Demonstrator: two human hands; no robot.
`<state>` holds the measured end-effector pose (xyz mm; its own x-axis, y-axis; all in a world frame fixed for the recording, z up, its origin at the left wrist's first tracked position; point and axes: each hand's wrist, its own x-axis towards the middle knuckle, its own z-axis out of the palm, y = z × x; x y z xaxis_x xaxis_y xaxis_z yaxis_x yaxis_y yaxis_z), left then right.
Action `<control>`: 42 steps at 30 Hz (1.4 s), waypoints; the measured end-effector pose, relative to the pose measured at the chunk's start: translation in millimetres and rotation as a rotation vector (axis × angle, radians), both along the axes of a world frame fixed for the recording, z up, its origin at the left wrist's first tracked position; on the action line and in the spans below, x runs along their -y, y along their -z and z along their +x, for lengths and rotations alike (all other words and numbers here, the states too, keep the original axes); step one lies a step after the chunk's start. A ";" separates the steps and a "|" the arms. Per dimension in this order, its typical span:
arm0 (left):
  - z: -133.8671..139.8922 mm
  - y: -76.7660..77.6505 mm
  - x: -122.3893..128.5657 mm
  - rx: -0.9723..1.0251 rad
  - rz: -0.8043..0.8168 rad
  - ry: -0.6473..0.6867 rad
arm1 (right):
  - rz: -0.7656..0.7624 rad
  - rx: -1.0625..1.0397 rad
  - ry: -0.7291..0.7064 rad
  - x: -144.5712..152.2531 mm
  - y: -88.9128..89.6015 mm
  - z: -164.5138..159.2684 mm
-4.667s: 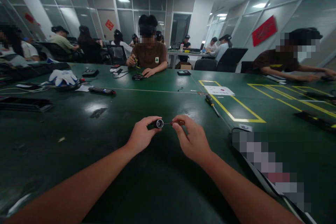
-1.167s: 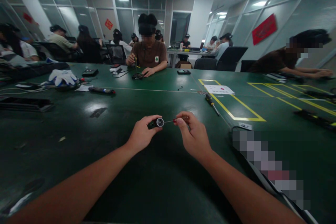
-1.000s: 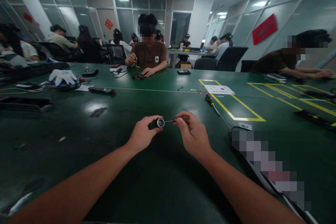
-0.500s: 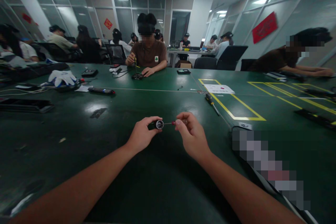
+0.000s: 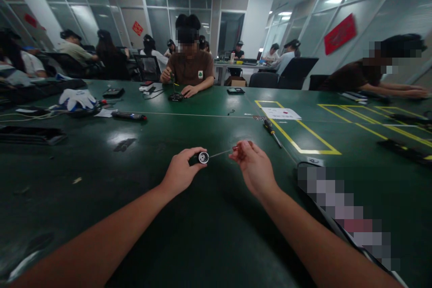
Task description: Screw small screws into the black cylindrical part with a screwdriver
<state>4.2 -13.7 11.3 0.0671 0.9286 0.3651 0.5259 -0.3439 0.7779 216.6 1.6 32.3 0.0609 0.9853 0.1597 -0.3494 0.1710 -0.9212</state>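
Observation:
My left hand [image 5: 181, 168] is closed around a small dark cylinder with a silver-rimmed round end [image 5: 203, 157], which faces me. Its exact kind I cannot make out. Between the closed fingers of my right hand [image 5: 254, 162] is a thin screwdriver [image 5: 221, 153] with a slim metal shaft and a reddish, partly see-through handle, mostly hidden by the fingers. The shaft points left, its tip at the right side of the silver rim; whether it touches I cannot tell. Both hands are above the green tabletop [image 5: 189, 243].
A larger screwdriver [image 5: 272, 133] lies beyond my right hand, near yellow tape and a paper sheet [image 5: 281, 113]. At left are a dark pen-shaped tool [image 5: 129, 116], white gloves [image 5: 77, 100] and a black tray [image 5: 32, 135]. A person [image 5: 191, 65] works opposite.
My right hand has shifted right and slightly up, exposing more of the screwdriver's shaft, which now slants. The cylinder in my left hand has turned slightly, so its round end shows more openly.

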 end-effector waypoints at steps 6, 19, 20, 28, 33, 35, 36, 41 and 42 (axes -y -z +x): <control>0.1 0.2 0.8 0.004 -0.012 0.015 | 0.246 0.438 0.072 12.0 -0.9 -1.6; 1.5 -3.3 3.6 0.005 -0.005 0.013 | 0.406 0.762 0.124 23.8 -7.4 -0.3; 1.7 -3.3 3.7 0.008 -0.007 0.014 | 0.409 0.765 0.129 23.7 -7.3 -0.3; 1.0 0.8 -0.2 0.007 -0.004 0.012 | 0.408 0.792 0.094 26.1 -9.0 -2.3; -0.2 3.4 -2.8 0.013 -0.008 0.002 | 0.434 0.813 -0.083 32.2 -14.5 -2.9; 0.0 4.2 -2.9 0.025 -0.002 0.013 | 0.505 0.800 -0.114 33.6 -15.9 -3.2; 0.2 4.6 -2.8 0.036 0.003 0.018 | 0.541 0.797 -0.123 34.2 -16.1 -3.4; 0.0 6.0 -2.3 0.053 -0.004 0.033 | 0.554 0.780 -0.077 36.5 -13.5 -6.3; -0.2 5.8 -2.2 0.047 -0.003 0.033 | 0.518 0.793 -0.057 36.8 -12.6 -7.2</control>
<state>4.0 -11.5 5.5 0.0802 0.9273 0.3657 0.4771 -0.3578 0.8027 209.4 -35.2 44.9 -0.2991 0.7786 0.5517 0.3252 0.6267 -0.7081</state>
